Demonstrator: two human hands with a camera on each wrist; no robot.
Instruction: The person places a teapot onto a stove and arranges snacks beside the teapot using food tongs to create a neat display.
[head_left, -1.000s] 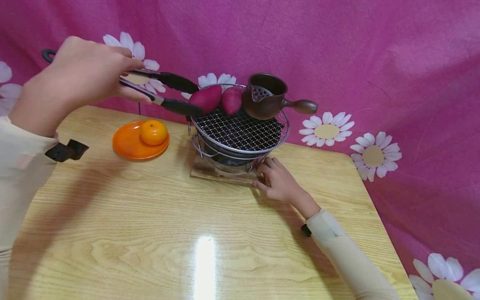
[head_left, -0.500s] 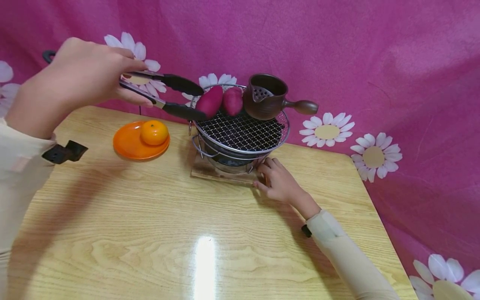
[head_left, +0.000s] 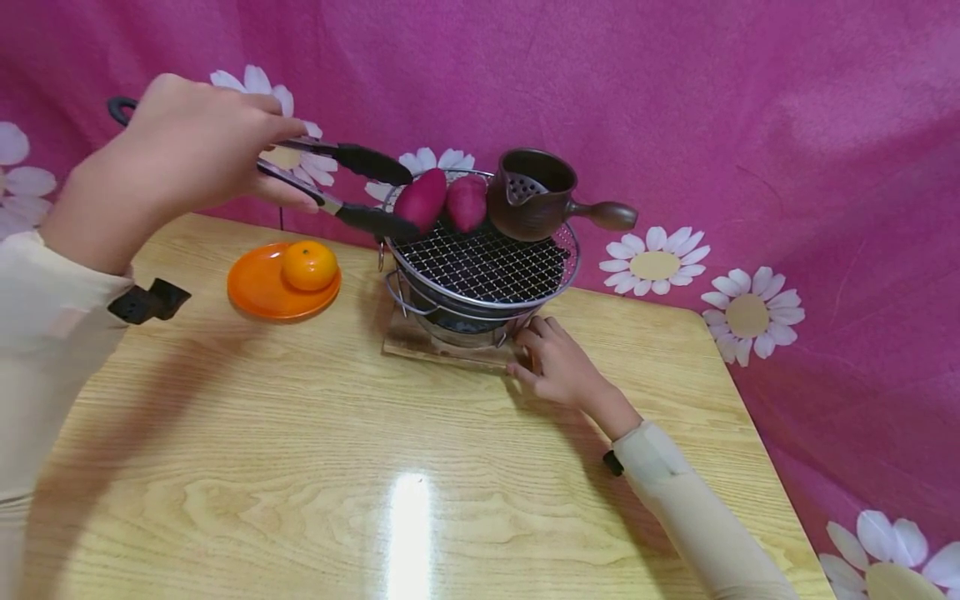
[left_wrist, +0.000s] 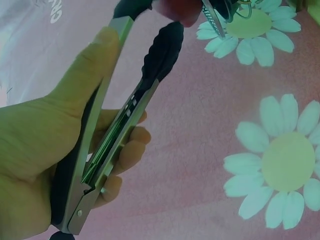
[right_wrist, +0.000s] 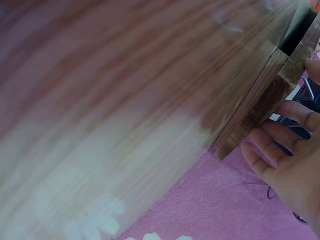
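Observation:
My left hand [head_left: 195, 142] grips black-tipped metal tongs [head_left: 372, 164], seen close up in the left wrist view. Their arms stand apart, with the tips at the left side of a purple-red sweet potato [head_left: 422, 200]; whether they press it I cannot tell. This sweet potato and a second one [head_left: 467, 202] lie side by side on the wire grill [head_left: 487, 262]. Down at the stove's wooden base board [head_left: 442, 357], my right hand [head_left: 558, 367] holds the right front corner with thumb and fingers. The right wrist view shows the fingers against the board's edge [right_wrist: 265, 102].
A dark brown side-handled teapot [head_left: 525, 212] stands on the grill's back right, its handle jutting past the rim. Left of the stove, an orange plate [head_left: 258, 287] bears a mandarin [head_left: 309, 265]. Behind the wooden table [head_left: 337, 467] hangs a pink flowered cloth [head_left: 675, 108].
The left hand and tongs have shifted a little to the right. The left sweet potato has moved slightly right and turned more upright in the view. My right hand stays at the board.

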